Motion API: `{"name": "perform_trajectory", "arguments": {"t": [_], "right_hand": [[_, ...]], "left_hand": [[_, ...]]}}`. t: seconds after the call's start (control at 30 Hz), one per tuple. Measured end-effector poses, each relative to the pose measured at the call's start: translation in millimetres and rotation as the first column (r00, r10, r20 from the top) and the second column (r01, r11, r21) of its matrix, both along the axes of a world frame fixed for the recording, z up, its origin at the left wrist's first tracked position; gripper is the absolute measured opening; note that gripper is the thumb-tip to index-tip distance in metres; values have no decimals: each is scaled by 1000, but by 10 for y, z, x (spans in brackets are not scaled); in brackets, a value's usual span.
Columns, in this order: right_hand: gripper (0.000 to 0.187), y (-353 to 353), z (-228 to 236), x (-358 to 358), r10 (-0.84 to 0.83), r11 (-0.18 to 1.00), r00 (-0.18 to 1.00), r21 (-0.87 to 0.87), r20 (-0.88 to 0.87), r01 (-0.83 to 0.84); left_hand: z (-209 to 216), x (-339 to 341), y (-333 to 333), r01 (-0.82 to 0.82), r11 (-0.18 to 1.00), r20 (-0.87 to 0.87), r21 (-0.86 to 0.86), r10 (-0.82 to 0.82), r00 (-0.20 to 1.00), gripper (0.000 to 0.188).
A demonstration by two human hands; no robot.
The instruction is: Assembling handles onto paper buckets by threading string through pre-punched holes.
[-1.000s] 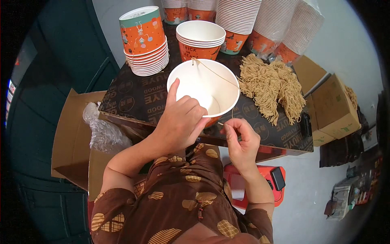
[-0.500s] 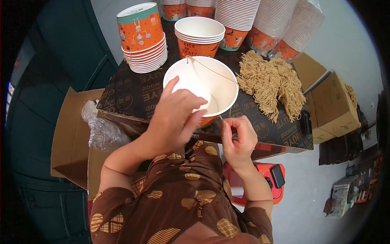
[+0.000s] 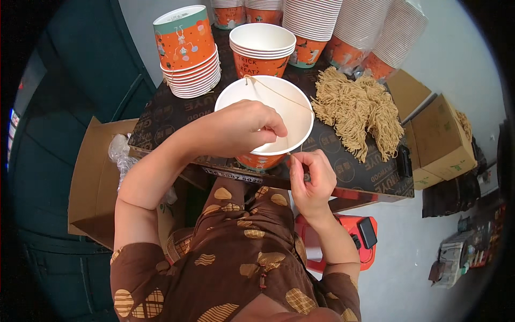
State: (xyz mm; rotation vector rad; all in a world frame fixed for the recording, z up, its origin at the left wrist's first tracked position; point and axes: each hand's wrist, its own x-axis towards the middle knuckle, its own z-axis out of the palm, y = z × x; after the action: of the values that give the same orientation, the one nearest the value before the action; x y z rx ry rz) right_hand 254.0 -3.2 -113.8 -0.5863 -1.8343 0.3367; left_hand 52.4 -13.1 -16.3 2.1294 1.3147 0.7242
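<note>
An orange paper bucket [image 3: 260, 161] with a white inside stands at the table's front edge. A tan string [image 3: 281, 92] is knotted at its far rim and runs across the mouth to the right side. My left hand [image 3: 252, 126] reaches over the bucket's mouth, thumb and fingers pinched together; a thin strand appears to run down from them toward the near right rim. Just outside that rim, my right hand [image 3: 315, 180] pinches the string between thumb and forefinger. The fingertips of my left hand are partly hidden.
Behind the bucket are a short stack of buckets [image 3: 263, 51], an upside-down stack [image 3: 188, 51] and taller stacks [image 3: 311, 27]. A heap of tan strings [image 3: 357, 110] lies on the right. Cardboard boxes [image 3: 442, 139] flank the table [image 3: 171, 115]; a red stool [image 3: 370, 257] stands below.
My left hand has gone from spread fingers at the bucket's left to a pinch over its mouth, close to the right rim. My right hand has barely moved.
</note>
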Motion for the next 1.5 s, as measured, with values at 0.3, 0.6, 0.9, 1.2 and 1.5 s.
{"name": "perform_trajectory", "arguments": {"t": [0.3, 0.6, 0.9, 1.2, 1.5], "right_hand": [[17, 50, 16, -23, -32, 999, 999, 31, 2, 32], [19, 54, 1, -37, -50, 994, 999, 98, 6, 49], [20, 66, 3, -64, -51, 989, 999, 136, 8, 50], [20, 67, 8, -4, -4, 995, 999, 99, 41, 0], [22, 16, 85, 162, -51, 995, 975, 95, 215, 31]], "left_hand": [[6, 57, 150, 163, 980, -153, -116, -180, 972, 21], [1, 68, 190, 196, 972, -97, -129, -210, 973, 19], [-24, 109, 231, 183, 973, -151, -140, -204, 967, 14], [-87, 66, 252, 169, 977, -98, -130, -182, 978, 12], [-107, 44, 252, 65, 992, -69, -112, -73, 995, 12]]}}
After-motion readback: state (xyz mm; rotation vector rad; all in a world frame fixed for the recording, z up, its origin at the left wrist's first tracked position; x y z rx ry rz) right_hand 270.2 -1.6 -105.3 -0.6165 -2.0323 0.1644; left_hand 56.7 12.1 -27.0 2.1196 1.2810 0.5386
